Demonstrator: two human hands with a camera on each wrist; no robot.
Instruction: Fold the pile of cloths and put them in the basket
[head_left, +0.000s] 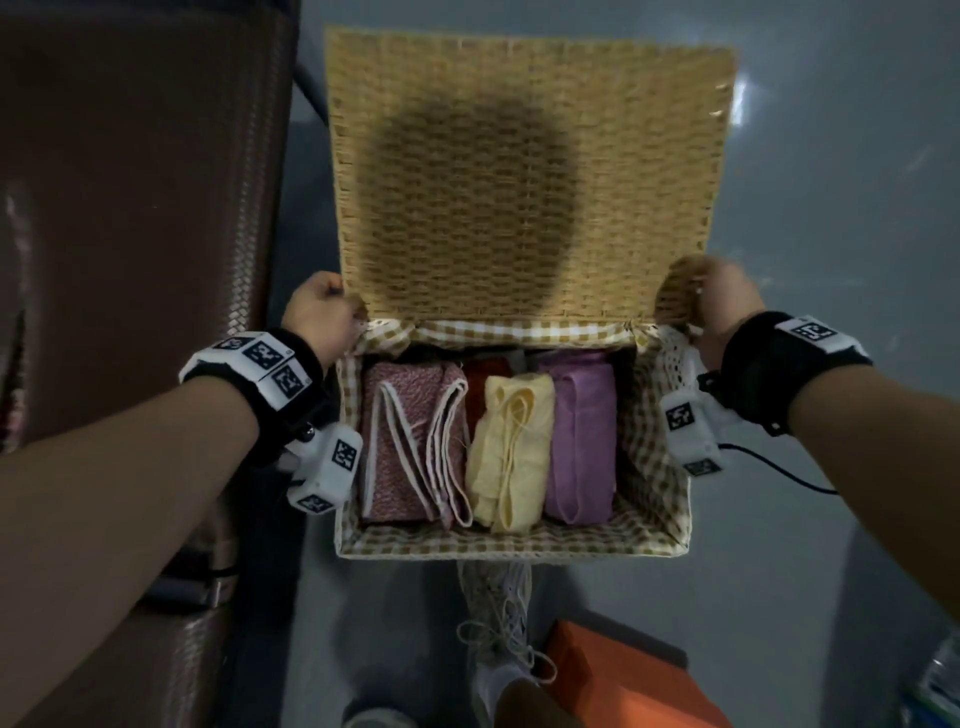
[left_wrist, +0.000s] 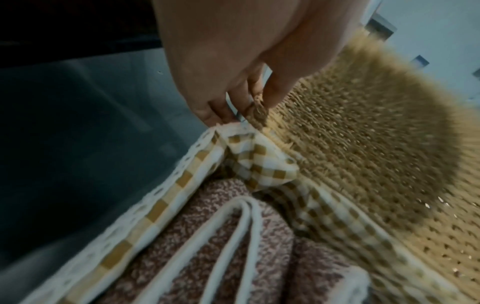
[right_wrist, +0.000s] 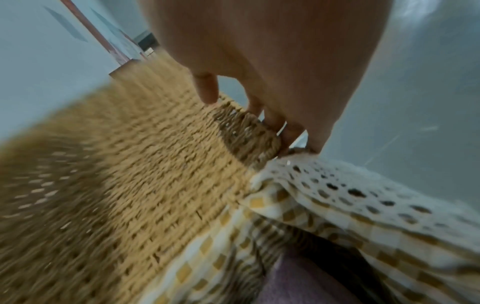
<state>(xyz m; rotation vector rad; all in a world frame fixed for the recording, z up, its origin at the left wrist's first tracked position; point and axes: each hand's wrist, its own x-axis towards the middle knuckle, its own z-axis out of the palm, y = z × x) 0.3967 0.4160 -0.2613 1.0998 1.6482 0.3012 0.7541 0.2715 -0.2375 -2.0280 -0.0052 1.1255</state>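
No readable text, perhaps blur-hidden.

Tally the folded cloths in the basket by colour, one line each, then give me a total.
Pink patterned cloth: 1
Yellow cloth: 1
Purple cloth: 1
Red cloth, mostly hidden behind the yellow one: 1
Total: 4 cloths visible in the basket; any beneath them cannot be seen.
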